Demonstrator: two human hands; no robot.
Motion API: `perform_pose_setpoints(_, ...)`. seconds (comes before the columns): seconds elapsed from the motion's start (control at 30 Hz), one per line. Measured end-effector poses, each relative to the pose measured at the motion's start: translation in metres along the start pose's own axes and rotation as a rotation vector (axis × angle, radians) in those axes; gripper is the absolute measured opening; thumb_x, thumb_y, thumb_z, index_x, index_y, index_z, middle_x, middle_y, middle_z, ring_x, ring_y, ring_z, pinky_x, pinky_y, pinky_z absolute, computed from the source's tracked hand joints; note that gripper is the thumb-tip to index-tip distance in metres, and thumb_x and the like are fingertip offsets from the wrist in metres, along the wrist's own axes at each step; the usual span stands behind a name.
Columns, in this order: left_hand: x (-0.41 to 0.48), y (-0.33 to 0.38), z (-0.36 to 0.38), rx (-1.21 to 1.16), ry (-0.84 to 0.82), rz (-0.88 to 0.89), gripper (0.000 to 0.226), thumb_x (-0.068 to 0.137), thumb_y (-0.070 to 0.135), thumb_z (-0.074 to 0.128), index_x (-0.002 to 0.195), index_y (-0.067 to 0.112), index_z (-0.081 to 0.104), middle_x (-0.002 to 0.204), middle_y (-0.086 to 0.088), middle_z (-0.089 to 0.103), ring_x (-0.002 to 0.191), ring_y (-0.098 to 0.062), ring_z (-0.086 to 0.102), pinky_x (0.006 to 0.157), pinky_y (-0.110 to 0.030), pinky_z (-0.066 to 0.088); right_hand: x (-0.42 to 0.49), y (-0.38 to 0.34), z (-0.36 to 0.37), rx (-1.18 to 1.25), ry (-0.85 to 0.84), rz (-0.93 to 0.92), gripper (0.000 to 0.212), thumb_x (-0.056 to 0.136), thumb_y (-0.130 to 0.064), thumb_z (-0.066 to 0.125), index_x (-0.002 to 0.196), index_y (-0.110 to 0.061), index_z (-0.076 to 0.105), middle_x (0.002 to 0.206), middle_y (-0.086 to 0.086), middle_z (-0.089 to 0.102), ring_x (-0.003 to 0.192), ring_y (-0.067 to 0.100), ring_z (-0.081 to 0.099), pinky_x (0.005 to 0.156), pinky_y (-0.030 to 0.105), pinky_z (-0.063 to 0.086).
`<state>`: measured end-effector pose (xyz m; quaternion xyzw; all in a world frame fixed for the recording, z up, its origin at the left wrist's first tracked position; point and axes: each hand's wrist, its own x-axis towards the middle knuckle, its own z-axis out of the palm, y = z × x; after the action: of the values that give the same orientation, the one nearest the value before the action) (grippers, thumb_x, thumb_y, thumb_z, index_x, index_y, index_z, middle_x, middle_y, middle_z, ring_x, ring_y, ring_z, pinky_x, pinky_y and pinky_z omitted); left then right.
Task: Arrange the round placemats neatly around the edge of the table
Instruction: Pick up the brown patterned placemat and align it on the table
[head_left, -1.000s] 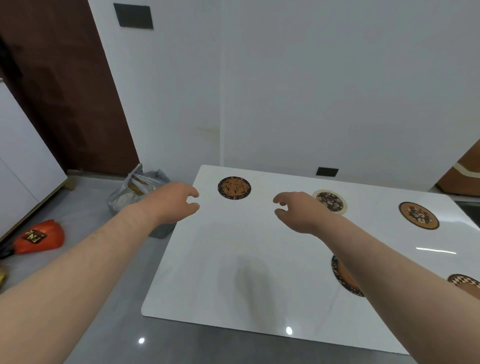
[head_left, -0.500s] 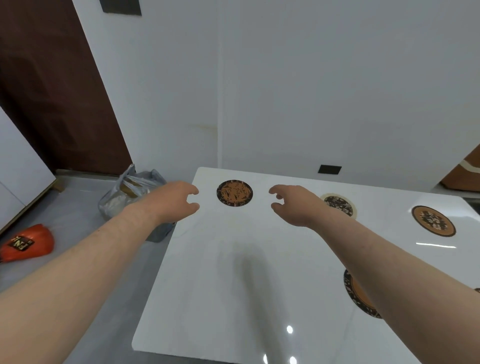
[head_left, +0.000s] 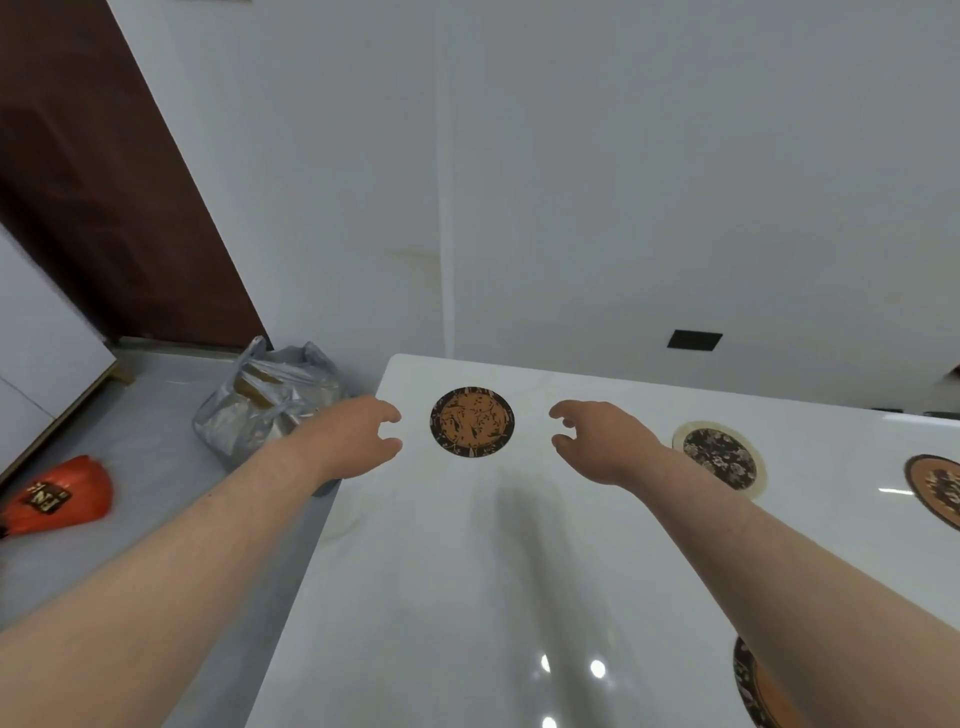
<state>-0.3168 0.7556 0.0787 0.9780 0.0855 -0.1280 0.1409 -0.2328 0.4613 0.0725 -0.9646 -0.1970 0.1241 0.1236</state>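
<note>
— Both hands are empty, then? 
— Yes. Left hand (head_left: 358, 435) and right hand (head_left: 605, 441) hang with fingers loosely curled and spread, gripping nothing. The orange mat (head_left: 471, 422) lies flat between them near the table's (head_left: 441, 597) far left corner, apart from either set of fingertips.

— Are they touching the tabletop? 
— Can't tell from where I stand; they look just above it.

— What's off to the left? 
— On the floor, an orange bag (head_left: 60, 493) cut off at the edge, then a grey plastic bag (head_left: 260, 410) beside the table, partly behind the left wrist.

— And to the right of the hands? 
— A cream-rimmed mat (head_left: 719, 457) with a dark floral middle, its near side covered by the right forearm. Further right, a brown mat (head_left: 935, 488) cut off at the picture's side. Low down, a dark-rimmed mat (head_left: 748, 686) mostly hidden under the right arm.

— So how many mats? 
— Four that I can count, only one fully visible. Two hands, two bags, one table.
</note>
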Motion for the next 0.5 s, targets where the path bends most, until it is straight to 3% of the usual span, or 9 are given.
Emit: perform_pose_setpoints(0.5, 0.122, -0.024, 0.034, 0.043, -0.111, 0.009, 0.049, 0.093, 0.04, 0.05, 0.14, 0.026, 0.045, 0.149, 0.006, 0.042, 0.136, -0.015, 0.039, 0.11, -0.032, 0.034, 0.103, 0.037, 0.036, -0.086, -0.129, 0.045, 0.044, 0.096, -0.034, 0.043, 0.14, -0.027, 0.046, 0.139, -0.002, 0.055, 0.127, 0.021, 0.05, 0.1, 0.036, 0.044)
